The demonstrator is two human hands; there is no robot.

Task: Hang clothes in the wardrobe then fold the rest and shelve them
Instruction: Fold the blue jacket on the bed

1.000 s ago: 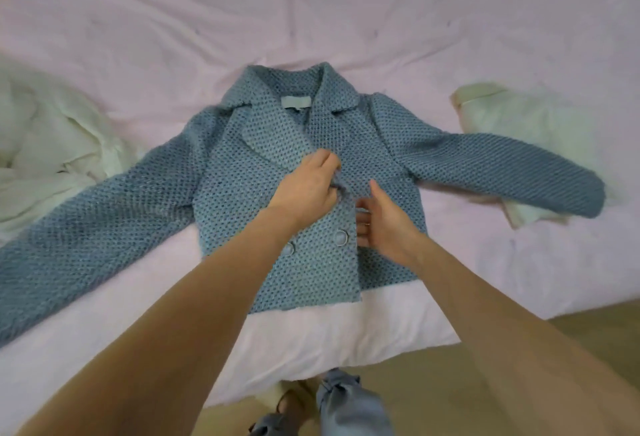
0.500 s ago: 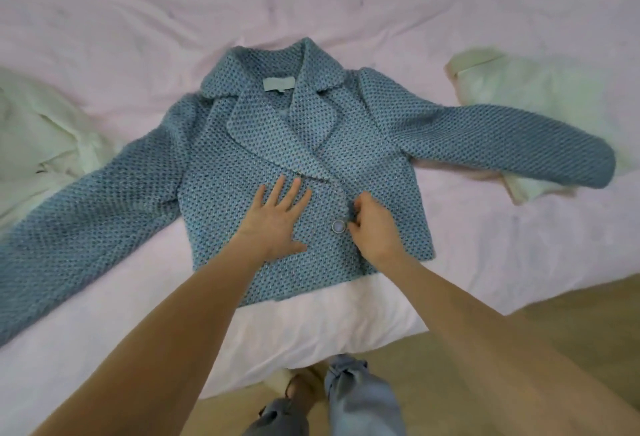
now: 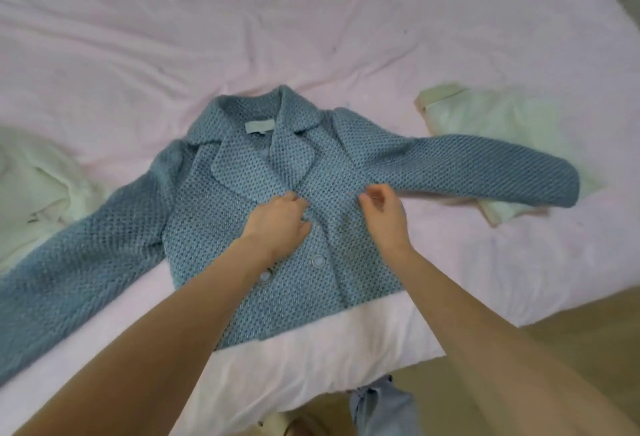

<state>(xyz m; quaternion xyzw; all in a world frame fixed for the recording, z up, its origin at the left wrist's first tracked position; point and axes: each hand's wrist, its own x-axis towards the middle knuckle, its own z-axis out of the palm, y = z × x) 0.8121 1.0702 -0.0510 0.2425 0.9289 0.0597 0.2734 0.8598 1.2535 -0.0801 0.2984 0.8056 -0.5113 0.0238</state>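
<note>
Head view looks down on the blue tweed jacket, which lies face up and spread flat near the front edge of the bed, both sleeves flung out wide to the sides. My left hand sits on the front overlap just below the lapels, fingers curled into the cloth as if pinching the edge by the top fastening, though the fingertips are partly hidden. My right hand is a little apart from it over the right chest panel, fingers loosely curled; whether it pinches the fabric or only hovers above it I cannot tell. Two buttons show lower down the front. I judge this to be the closing-up step, getting the front fastened and squared before the jacket goes on a hanger for the wardrobe. Next I would need to bring both hands together at the top button, line the overlap up straight and smooth the lapels. A pale green garment lies under the right sleeve, and another pale heap waits at the left.
</note>
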